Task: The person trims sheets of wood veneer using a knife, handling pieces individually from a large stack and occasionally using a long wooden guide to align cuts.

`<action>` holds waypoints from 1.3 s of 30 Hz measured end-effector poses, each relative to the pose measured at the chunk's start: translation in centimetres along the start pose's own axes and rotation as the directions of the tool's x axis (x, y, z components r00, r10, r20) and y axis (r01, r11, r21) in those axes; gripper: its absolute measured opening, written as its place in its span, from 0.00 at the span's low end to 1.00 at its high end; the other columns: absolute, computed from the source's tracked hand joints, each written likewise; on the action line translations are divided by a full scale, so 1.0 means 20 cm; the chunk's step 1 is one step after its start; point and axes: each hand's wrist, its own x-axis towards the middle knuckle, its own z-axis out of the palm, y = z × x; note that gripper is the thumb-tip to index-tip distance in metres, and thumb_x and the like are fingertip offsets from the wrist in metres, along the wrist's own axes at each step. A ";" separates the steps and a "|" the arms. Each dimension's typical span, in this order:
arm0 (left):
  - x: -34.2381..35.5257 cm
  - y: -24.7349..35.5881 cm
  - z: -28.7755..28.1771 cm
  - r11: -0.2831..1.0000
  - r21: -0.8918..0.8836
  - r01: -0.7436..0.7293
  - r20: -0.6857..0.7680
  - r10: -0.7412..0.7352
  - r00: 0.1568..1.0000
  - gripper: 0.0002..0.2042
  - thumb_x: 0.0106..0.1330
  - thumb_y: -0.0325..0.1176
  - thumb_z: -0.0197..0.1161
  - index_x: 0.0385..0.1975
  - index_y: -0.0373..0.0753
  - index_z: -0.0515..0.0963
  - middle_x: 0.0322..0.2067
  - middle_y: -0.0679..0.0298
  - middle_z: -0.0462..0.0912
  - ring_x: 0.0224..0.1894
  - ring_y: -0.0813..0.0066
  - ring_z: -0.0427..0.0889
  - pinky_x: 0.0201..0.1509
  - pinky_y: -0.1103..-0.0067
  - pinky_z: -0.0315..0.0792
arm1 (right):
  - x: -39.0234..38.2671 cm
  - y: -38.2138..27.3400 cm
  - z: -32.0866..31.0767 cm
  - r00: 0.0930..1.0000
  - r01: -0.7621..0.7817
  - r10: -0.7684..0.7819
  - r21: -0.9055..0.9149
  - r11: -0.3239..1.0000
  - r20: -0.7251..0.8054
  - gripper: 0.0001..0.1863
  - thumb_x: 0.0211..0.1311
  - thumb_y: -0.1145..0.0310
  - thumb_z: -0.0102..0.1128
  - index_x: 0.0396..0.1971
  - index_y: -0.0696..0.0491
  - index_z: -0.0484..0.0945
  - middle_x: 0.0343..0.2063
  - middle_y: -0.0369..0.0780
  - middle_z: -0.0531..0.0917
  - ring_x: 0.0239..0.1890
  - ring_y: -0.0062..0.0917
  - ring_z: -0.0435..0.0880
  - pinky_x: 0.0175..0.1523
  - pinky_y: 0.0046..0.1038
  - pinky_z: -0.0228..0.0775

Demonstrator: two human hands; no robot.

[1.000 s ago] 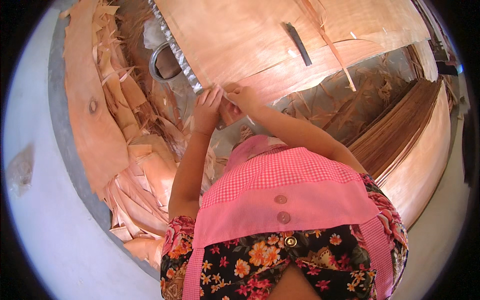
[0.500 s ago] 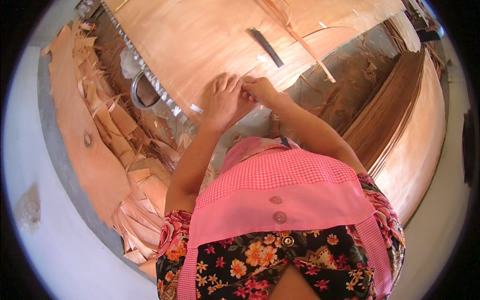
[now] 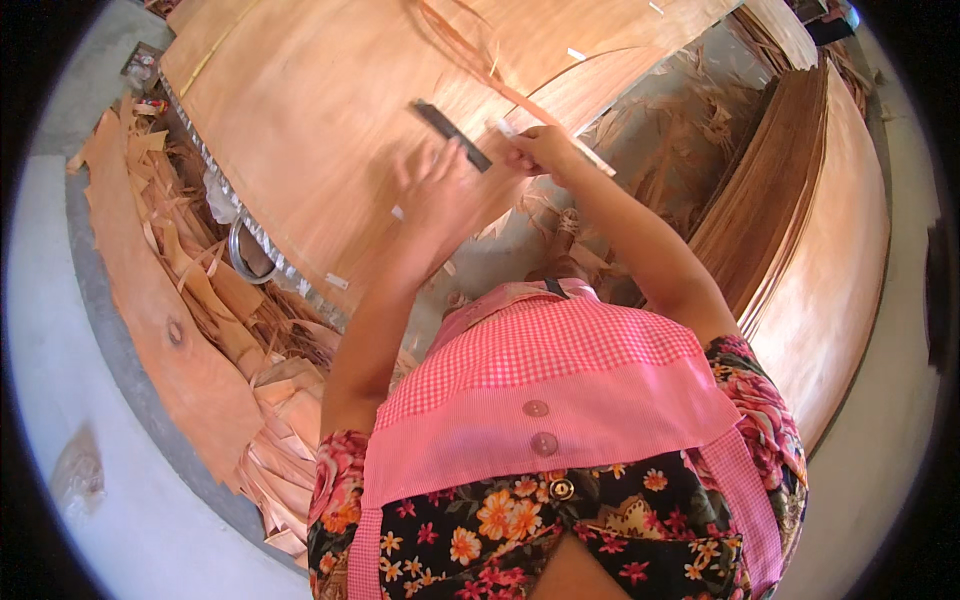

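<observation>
A wide, pale wood veneer sheet (image 3: 300,110) lies in front of me. My left hand (image 3: 435,180), blurred by motion, is over its near part, fingers spread and pointing at a flat dark strip (image 3: 452,136), perhaps a blade. I cannot tell whether they touch it. To the right, my right hand (image 3: 545,152) is closed in a pinch near the sheet's edge. A small white scrap (image 3: 505,127) shows beside its fingertips; whether they hold it is unclear. A narrow veneer strip (image 3: 515,97) runs across the sheet and passes behind my right hand.
Stacked veneer sheets (image 3: 765,190) stand at the right. Torn veneer pieces (image 3: 235,300) heap up along the left, beside a long, knotted board (image 3: 165,320). A round metal container (image 3: 245,250) sits by the sheet's left edge. Shavings (image 3: 690,110) litter the floor.
My hands were together at the sheet's near edge; now they are apart. The left has moved up toward the dark strip, the right stays pinched. The view has shifted a little.
</observation>
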 end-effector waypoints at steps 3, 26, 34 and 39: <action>0.22 0.12 0.17 0.998 0.019 -0.061 -0.003 0.061 0.998 0.23 0.59 0.41 0.50 0.54 0.42 0.63 0.58 0.69 0.59 0.63 0.65 0.49 0.60 0.50 0.38 | 0.11 0.00 0.03 0.998 0.059 -0.064 -0.166 0.984 -0.025 0.15 0.58 0.62 0.50 0.24 0.60 0.75 0.14 0.37 0.76 0.12 0.20 0.73 0.17 0.21 0.65; 1.41 0.79 0.55 0.953 -0.301 -0.011 -0.136 -0.032 0.990 0.21 0.53 0.37 0.57 0.47 0.37 0.70 0.54 0.62 0.66 0.60 0.65 0.56 0.63 0.63 0.46 | 0.50 -0.27 -1.18 0.995 0.077 -0.077 -0.007 0.997 -0.068 0.11 0.57 0.67 0.51 0.34 0.58 0.76 0.16 0.38 0.76 0.12 0.20 0.73 0.18 0.21 0.66; 1.39 0.87 0.49 0.922 0.274 -0.275 0.054 0.270 0.961 0.20 0.55 0.35 0.50 0.49 0.42 0.69 0.54 0.68 0.66 0.60 0.65 0.56 0.56 0.46 0.47 | 0.38 -0.59 -1.30 0.935 0.270 -0.313 -0.910 0.314 0.169 0.13 0.50 0.60 0.52 0.36 0.46 0.78 0.31 0.46 0.80 0.36 0.35 0.79 0.38 0.33 0.71; 1.38 0.81 0.56 0.935 0.227 -0.272 -0.035 0.287 0.957 0.19 0.54 0.32 0.49 0.48 0.43 0.69 0.54 0.68 0.66 0.61 0.65 0.56 0.56 0.48 0.47 | 0.47 -0.70 -1.59 0.953 -0.139 -0.126 -0.765 0.628 -0.277 0.15 0.44 0.56 0.59 0.32 0.47 0.79 0.31 0.42 0.81 0.35 0.32 0.79 0.39 0.30 0.70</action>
